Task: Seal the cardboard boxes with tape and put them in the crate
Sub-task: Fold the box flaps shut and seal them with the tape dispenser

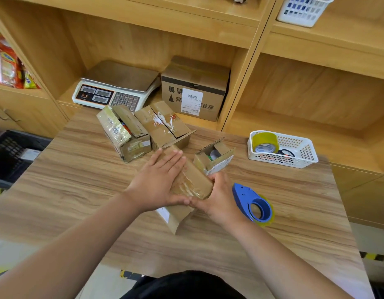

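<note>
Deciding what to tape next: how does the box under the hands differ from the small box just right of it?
The box under the hands is closed, with tape across its top; the small box has flaps open, contents showing. The box under the hands is longer than the small box. Both are brown cardboard.

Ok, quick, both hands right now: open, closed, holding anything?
Left hand: open, pressed flat on the taped cardboard box.
Right hand: closed, gripping the same box's end.
</note>
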